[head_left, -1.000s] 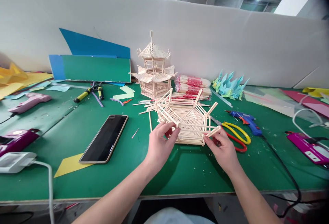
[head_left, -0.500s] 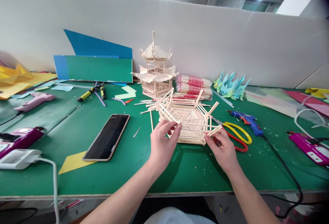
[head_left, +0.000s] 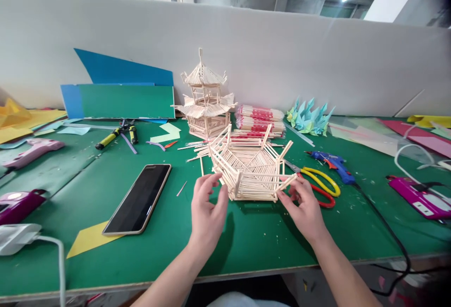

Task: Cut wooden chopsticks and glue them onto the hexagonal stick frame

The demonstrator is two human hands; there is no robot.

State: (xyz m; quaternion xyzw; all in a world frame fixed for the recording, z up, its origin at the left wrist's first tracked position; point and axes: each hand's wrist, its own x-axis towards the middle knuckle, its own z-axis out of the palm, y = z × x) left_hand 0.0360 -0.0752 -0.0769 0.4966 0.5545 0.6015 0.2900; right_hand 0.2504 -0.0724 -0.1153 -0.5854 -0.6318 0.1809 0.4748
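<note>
A shallow six-sided frame of pale wooden sticks (head_left: 253, 189) rests on the green table, with stick posts rising from its corners. My left hand (head_left: 210, 206) is at its near left corner, thumb and fingers spread apart with nothing between them. At the near right corner, my right hand (head_left: 303, 203) has thumb and fingers around the slanting corner sticks. Behind the frame stands a tiered stick pagoda (head_left: 204, 110) with a pointed roof. Loose sticks (head_left: 197, 149) lie between the two.
Scissors (head_left: 322, 182) with red and yellow handles and a blue glue gun (head_left: 333, 164) lie right. Packed stick bundles (head_left: 260, 117) and folded paper (head_left: 310, 117) are behind. A phone (head_left: 139, 199), pliers (head_left: 118, 135) and pink glue gun (head_left: 33, 153) lie left.
My left hand has let go of the frame's near left corner and moved left and down, its fingers parting. My right hand stays at the right corner. The view has shifted slightly.
</note>
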